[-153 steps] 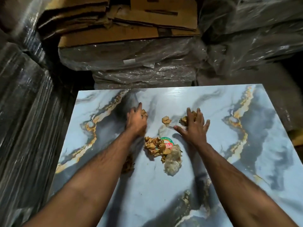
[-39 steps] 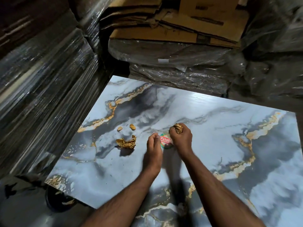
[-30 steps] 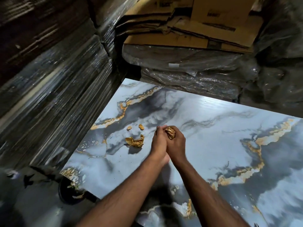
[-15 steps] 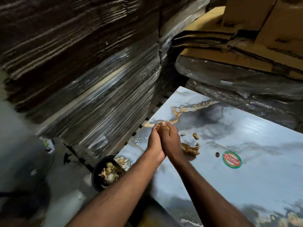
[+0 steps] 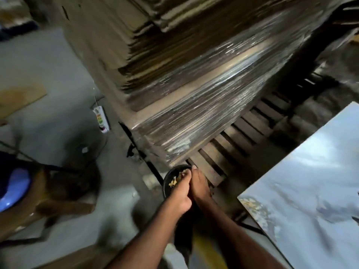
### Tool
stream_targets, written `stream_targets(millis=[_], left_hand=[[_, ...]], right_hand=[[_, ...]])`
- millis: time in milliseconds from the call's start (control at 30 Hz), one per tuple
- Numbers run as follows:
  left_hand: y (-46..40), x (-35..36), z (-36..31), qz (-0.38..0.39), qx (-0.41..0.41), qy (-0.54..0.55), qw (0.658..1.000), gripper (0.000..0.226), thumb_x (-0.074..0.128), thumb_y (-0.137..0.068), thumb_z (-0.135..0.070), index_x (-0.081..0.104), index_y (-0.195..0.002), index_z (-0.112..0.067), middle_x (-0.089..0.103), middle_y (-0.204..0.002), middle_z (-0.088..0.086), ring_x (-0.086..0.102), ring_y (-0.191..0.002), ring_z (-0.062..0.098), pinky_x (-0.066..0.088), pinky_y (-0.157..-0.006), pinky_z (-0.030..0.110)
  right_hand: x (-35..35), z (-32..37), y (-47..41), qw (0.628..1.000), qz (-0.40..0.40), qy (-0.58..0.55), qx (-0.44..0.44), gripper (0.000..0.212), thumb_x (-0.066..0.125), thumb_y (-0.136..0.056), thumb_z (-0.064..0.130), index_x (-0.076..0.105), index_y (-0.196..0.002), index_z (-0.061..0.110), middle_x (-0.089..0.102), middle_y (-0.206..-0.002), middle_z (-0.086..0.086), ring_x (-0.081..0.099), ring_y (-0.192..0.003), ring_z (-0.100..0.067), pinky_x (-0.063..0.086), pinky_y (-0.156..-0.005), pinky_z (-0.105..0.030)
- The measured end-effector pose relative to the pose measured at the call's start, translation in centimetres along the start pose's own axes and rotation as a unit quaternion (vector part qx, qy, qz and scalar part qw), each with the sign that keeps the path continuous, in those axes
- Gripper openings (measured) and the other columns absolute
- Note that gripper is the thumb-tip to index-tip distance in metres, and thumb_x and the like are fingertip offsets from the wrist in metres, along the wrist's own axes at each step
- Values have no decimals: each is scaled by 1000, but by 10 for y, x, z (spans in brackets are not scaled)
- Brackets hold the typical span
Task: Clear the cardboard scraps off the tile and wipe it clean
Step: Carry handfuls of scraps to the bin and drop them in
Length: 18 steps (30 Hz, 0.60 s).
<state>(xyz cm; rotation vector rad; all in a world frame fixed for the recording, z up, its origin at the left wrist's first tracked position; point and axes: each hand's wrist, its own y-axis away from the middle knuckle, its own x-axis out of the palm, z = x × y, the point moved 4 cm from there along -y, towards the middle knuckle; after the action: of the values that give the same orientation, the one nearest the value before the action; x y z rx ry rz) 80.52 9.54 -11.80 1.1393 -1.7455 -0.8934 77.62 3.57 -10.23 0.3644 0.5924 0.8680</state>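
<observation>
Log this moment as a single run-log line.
stage: dumping scraps | left hand and right hand: pressed together over black bowl on floor | bowl: holds cardboard scraps | tile: not yet wiped

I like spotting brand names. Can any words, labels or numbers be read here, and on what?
None can be read.
White box on the floor, with coloured marks: too blurred to read.
Wrapped cardboard stack: no print legible.
Tile: no sticker or lettering in view.
</observation>
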Motion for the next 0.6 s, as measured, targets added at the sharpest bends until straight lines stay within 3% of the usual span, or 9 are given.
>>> stream_targets(millis=[67, 133, 200, 267, 367, 433, 467, 533, 600], left_hand=[[-24, -21, 2, -20, -12, -24, 999, 27, 58, -95, -39, 65, -111, -19, 70, -100, 9, 64, -95, 26, 51, -91, 40], [-49, -33, 6, -23, -24, -44, 998, 25, 59, -95, -32, 58, -118, -22, 68, -104, 12, 65, -91, 27, 53, -82, 41], [-75, -45, 14, -33, -23, -76, 996, 34, 61, -95, -29, 53, -127, -25, 66, -115, 15, 65, -99, 31, 53, -89, 47], [-102, -58, 24, -46, -15, -118, 992, 47, 62, -93, -31, 46, -137, -26, 63, -123, 15, 63, -108, 32, 51, -95, 51], [-141, -78, 33, -81, 11, -125, 989, 60, 68, -89, -33, 40, -141, -20, 64, -124, 12, 64, -107, 27, 53, -92, 45], [-164, -90, 33, -99, 26, -114, 988, 58, 67, -90, -30, 40, -140, -15, 64, -125, 11, 66, -105, 24, 55, -82, 36], [-174, -95, 31, -96, 31, -111, 989, 53, 66, -92, -29, 42, -137, -16, 64, -126, 11, 65, -106, 25, 55, -79, 34], [-188, -99, 27, -84, 37, -115, 989, 42, 63, -94, -27, 44, -131, -23, 60, -132, 9, 62, -111, 23, 52, -83, 34], [-197, -101, 24, -86, 28, -121, 989, 50, 61, -95, -24, 36, -138, -29, 50, -139, -3, 56, -116, 19, 46, -91, 36]], right_hand=[[23, -19, -13, 997, 4, -41, 62, 51, 22, -108, 34, 48, -140, 4, 46, -145, -19, 39, -137, -29, 22, -113, -32], [37, -38, -24, 991, -8, -91, 98, 62, 21, -104, 49, 51, -138, 8, 49, -142, -16, 43, -134, -27, 25, -115, -34], [52, -75, -46, 979, -12, -157, 133, 88, 26, -86, 80, 55, -135, 13, 54, -139, -11, 49, -129, -22, 30, -116, -41], [75, -140, -79, 965, 2, -220, 144, 107, 28, -70, 96, 51, -141, 20, 51, -144, -2, 48, -132, -16, 31, -117, -44], [72, -136, -84, 942, 10, -278, 188, 89, 34, -81, 87, 46, -144, 24, 55, -140, 1, 54, -125, -10, 40, -112, -39], [72, -135, -96, 932, 16, -303, 197, 57, 24, -99, 64, 51, -132, 26, 63, -122, 6, 61, -103, -1, 52, -89, -22], [75, -142, -105, 925, 26, -324, 198, 52, 19, -103, 56, 47, -135, 25, 60, -121, 8, 59, -97, 0, 50, -78, -17], [74, -153, -118, 922, 28, -331, 197, 61, 14, -104, 51, 37, -148, 15, 51, -132, 3, 55, -101, -4, 46, -72, -13], [74, -157, -124, 929, 23, -320, 186, 66, 11, -104, 50, 34, -150, 9, 47, -133, 1, 53, -100, -2, 45, -67, -8]])
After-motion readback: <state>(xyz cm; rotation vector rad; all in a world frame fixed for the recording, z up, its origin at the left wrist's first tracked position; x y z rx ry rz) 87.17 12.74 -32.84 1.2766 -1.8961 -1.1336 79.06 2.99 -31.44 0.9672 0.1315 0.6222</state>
